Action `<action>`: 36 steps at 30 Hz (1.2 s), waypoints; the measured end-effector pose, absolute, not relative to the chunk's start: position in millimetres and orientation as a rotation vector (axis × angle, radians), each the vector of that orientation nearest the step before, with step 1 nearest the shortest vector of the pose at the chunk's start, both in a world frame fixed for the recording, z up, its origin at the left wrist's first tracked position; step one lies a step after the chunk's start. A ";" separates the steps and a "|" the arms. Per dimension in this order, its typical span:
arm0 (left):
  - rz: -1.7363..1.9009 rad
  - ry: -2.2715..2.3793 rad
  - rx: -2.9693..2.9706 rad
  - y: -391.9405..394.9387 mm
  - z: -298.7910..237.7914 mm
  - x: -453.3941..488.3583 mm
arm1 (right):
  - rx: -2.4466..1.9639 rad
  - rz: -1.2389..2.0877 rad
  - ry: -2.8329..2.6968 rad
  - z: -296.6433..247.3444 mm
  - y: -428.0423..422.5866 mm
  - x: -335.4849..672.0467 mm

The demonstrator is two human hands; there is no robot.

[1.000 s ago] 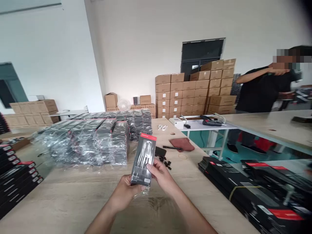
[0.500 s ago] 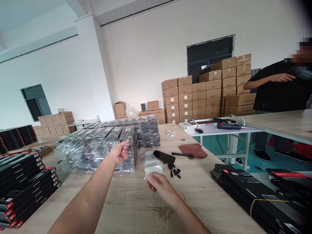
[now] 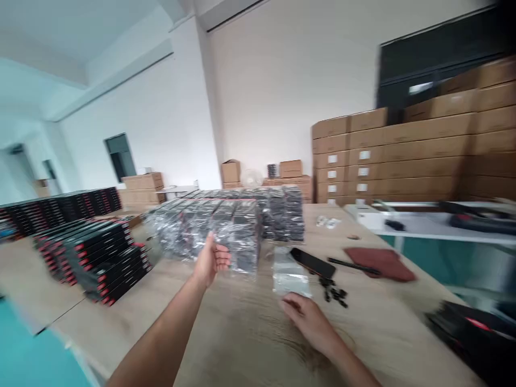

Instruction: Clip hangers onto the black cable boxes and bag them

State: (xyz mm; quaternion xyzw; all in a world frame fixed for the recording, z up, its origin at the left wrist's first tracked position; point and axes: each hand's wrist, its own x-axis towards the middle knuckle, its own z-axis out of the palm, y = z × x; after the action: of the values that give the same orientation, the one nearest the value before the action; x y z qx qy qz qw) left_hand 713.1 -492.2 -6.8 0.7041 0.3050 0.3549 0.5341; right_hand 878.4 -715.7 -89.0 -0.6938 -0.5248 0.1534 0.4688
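My left hand (image 3: 212,260) is raised in front of the plastic-wrapped black boxes (image 3: 242,234), thumb up and fingers loosely bent, with nothing visible in it. I cannot tell whether it touches the wrapping. Lower right, my right hand (image 3: 304,312) is at the near edge of a clear plastic bag (image 3: 288,269) lying on the table. Its fingers are curled together; what they hold, if anything, is hidden and blurred. Beside the bag are a black phone (image 3: 312,262) and several small black parts (image 3: 334,290).
Stacked black boxes with red corners (image 3: 105,252) stand on the left. A black pen (image 3: 352,266) and a brown cloth (image 3: 382,263) lie to the right, near blurred flat black packages (image 3: 467,333). Cartons (image 3: 366,156) are piled along the wall.
The view has swung left, so the table things appear further right and the other person is out of view. My left hand's fingers have loosened; my right hand stays by the bag.
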 end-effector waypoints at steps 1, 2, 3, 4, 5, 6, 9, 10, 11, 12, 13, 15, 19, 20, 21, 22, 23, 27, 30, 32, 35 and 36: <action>0.916 0.811 1.889 -483.4 -12.9 695.8 | -1.732 0.340 -1.325 -91.6 -714.3 881.0; 0.977 0.910 2.045 -472.3 -16.2 676.9 | -1.760 0.309 -1.354 -94.7 -711.8 884.4; 1.031 1.011 2.138 -459.5 -16.3 656.3 | -1.792 0.297 -1.379 -98.1 -708.3 888.2; 1.082 1.106 2.182 -445.8 -13.7 634.1 | -1.824 0.295 -1.409 -101.2 -704.5 891.6; 1.130 1.201 2.209 -432.1 -9.0 610.9 | -1.845 0.302 -1.441 -103.8 -700.9 894.2; 1.172 1.300 2.244 -419.1 -3.1 587.5 | -1.863 0.307 -1.467 -105.7 -698.0 895.7; 1.197 1.553 2.324 -388.1 11.8 524.8 | -1.887 0.310 -1.509 -107.3 -694.7 895.1; 1.170 1.617 2.341 -381.2 13.5 508.2 | -1.891 0.308 -1.508 -107.0 -694.7 894.3; 1.132 1.670 2.356 -376.4 13.3 494.3 | -1.894 0.305 -1.501 -106.7 -694.9 893.8; 1.089 1.710 2.370 -374.0 11.3 483.2 | -1.895 0.302 -1.491 -106.5 -695.1 893.6; 1.047 1.739 2.382 -374.0 7.8 475.1 | -1.896 0.300 -1.481 -106.6 -695.1 893.7; 0.976 1.775 2.413 -382.6 -2.0 469.2 | -1.898 0.300 -1.468 -107.3 -694.8 894.2; 1.013 1.536 2.351 -436.7 -26.0 504.0 | -1.904 0.308 -1.450 -108.4 -694.4 890.6; 1.043 1.330 2.222 -457.0 -31.9 521.0 | -1.902 0.310 -1.441 -107.9 -695.0 888.4; 0.970 1.074 2.051 -478.6 -37.3 539.7 | -1.899 0.314 -1.430 -107.1 -696.0 886.1; 0.869 0.833 1.828 -500.3 -42.0 558.9 | -1.891 0.317 -1.415 -106.0 -697.4 883.9; 0.784 0.655 1.586 -521.1 -45.7 577.9 | -1.879 0.322 -1.397 -104.7 -699.0 881.8; 0.479 0.401 1.043 -574.9 -53.9 644.5 | -1.810 0.350 -1.306 -100.4 -706.2 877.5; 0.284 0.248 0.843 -584.2 -60.2 686.7 | -1.779 0.368 -1.264 -99.9 -710.2 877.4; 0.236 0.121 0.752 -584.6 -66.6 710.2 | -1.774 0.364 -1.241 -101.0 -711.6 878.5; 0.193 0.069 0.676 -584.6 -76.7 731.7 | -1.740 0.324 -1.195 -103.9 -712.0 882.7; 0.169 0.091 0.651 -584.4 -79.1 734.4 | -1.728 0.291 -1.160 -105.0 -712.1 885.0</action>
State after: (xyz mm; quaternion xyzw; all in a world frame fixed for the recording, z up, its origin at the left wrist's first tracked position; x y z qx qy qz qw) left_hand 734.4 -584.4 -79.1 0.3193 0.0444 0.0830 0.9430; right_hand 885.0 -712.1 -105.0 -0.7137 -0.4789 0.1203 0.4968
